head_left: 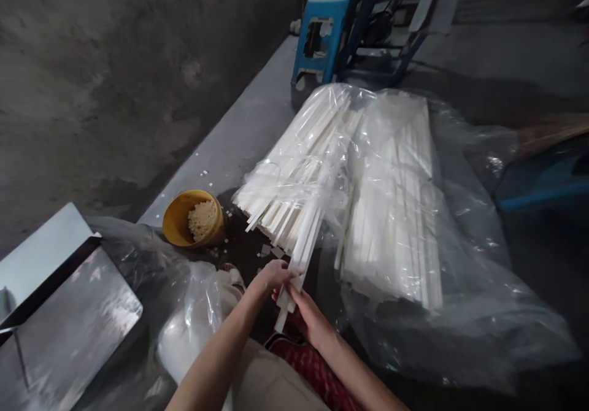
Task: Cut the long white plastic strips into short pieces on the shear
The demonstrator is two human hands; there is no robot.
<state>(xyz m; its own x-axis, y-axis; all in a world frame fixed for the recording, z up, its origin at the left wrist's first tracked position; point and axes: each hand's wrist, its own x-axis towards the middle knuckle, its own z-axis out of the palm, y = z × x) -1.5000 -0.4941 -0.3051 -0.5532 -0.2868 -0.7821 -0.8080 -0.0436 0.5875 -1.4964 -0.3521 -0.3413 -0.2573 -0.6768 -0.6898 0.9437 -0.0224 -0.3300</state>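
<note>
Several long, flat white strips (307,239) run down toward me from a larger pile of white strips (294,159) wrapped in clear plastic. My left hand (275,275) is closed around the left side of these strips, near their lower end. On the right side, my right hand (304,307) grips the same strips a little lower, its thumb lying along them. The strip ends are uneven, and one pokes out below both hands. Some fingers are hidden behind the strips. A second wrapped pile of white strips (391,215) lies to the right.
A yellow bucket (172,221) holding small pale pieces stands at left, with scraps scattered around it. A metal-topped machine or box (78,319) is at lower left. Loose clear plastic (488,319) spreads right. A blue stool (338,0) stands behind, beside a grey wall (115,80).
</note>
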